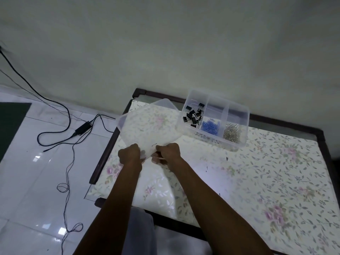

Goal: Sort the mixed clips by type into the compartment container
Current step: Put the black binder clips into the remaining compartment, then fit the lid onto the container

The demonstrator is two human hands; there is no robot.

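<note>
A clear plastic compartment container (241,142) stands at the far side of the table. Its left compartment holds black binder clips (193,115), the middle one blue paper clips (210,127), the right one silver clips (231,132). I hold a clear plastic lid (147,124) tilted up above the table's left part, to the left of the container. My left hand (129,153) grips its near edge on the left, and my right hand (168,151) grips the same edge on the right.
The table (276,181) wears a floral cloth with a dark wooden frame. A few small dark specks lie on the cloth near the middle. On the white tiled floor to the left run black cables and a power adapter (82,128). A wall rises behind the table.
</note>
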